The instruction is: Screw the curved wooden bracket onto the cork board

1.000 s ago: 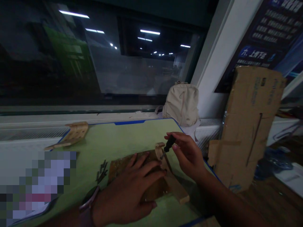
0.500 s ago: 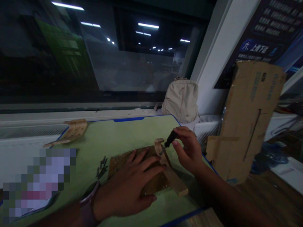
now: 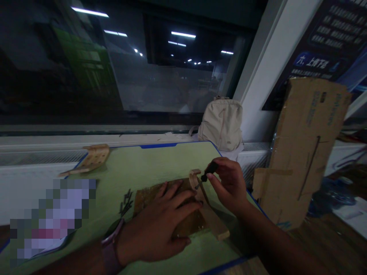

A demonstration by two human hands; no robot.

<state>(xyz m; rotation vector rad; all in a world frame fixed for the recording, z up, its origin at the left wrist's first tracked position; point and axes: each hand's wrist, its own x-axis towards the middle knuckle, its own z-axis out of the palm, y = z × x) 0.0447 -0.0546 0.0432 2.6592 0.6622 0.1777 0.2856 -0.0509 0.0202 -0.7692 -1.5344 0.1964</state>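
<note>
My right hand [image 3: 229, 185] grips a screwdriver [image 3: 210, 170] by its black handle. The screwdriver is tilted, its shaft pointing down and left to a curved wooden piece [image 3: 215, 219] with a hooked far end. My left hand [image 3: 160, 217] lies flat with fingers spread over a brown board [image 3: 143, 198], its fingertips touching the edge of the wooden piece. The shaft's tip meets the wood close to those fingertips; any screw there is too small to make out. Several dark screws [image 3: 126, 202] lie in a loose heap left of the board.
The green table [image 3: 160, 162] has a blue edge. Another wooden part with holes [image 3: 97, 158] rests at its far left corner. A pixelated flat item [image 3: 57, 221] lies at left. A beige backpack [image 3: 220, 124] stands behind the table; a tall cardboard box [image 3: 309, 152] leans at right.
The view has shifted slightly, so everything sits a little lower and further right. The screwdriver handle leans over a bit more in my right hand. My left hand stays on the board.
</note>
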